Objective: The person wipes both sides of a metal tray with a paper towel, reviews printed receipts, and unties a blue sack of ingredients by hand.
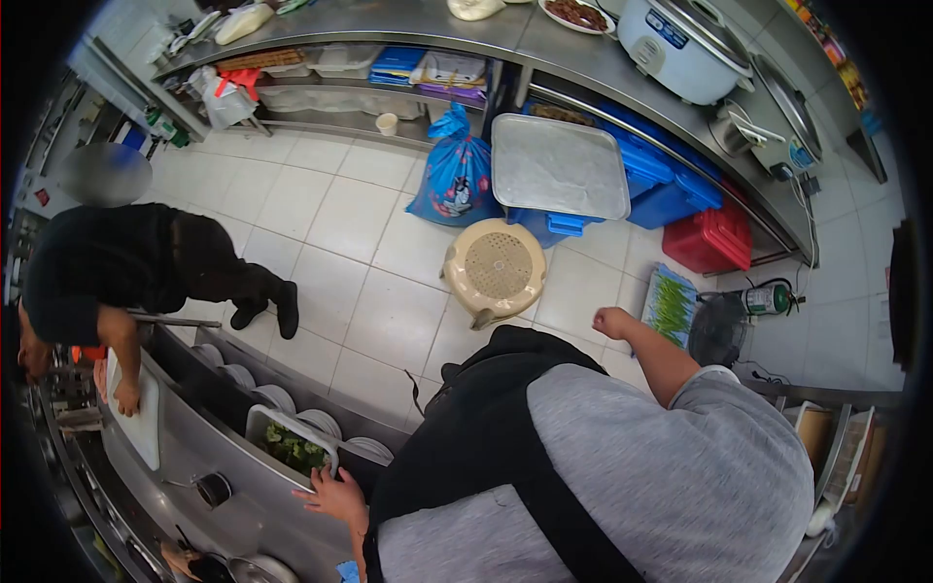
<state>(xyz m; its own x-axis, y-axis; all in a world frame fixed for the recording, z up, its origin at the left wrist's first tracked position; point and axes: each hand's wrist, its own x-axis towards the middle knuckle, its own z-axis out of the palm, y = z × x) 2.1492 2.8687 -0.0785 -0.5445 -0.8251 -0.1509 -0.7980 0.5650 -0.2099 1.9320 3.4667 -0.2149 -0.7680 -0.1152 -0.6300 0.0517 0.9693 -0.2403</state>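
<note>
My left hand (335,496) rests at the edge of the steel counter, fingers spread, beside the near corner of a white rectangular tub (255,428). Leafy greens (292,449) lie inside the tub. Whether the fingertips touch its rim I cannot tell. Stacked white plates (275,397) sit in the recess behind the tub. Out over the floor at my right side, my right hand (611,323) is curled into a loose fist with nothing visible in it. Closest to that hand are a beige plastic stool (496,267) and a picture panel of green grass (671,306).
A co-worker in dark clothes (107,253) bends over a white cutting board (144,418) at the left. A tied blue bag (452,175), a metal tray (559,165) on a blue bin, a red bin (708,238) and a fan (717,330) stand on the tiled floor.
</note>
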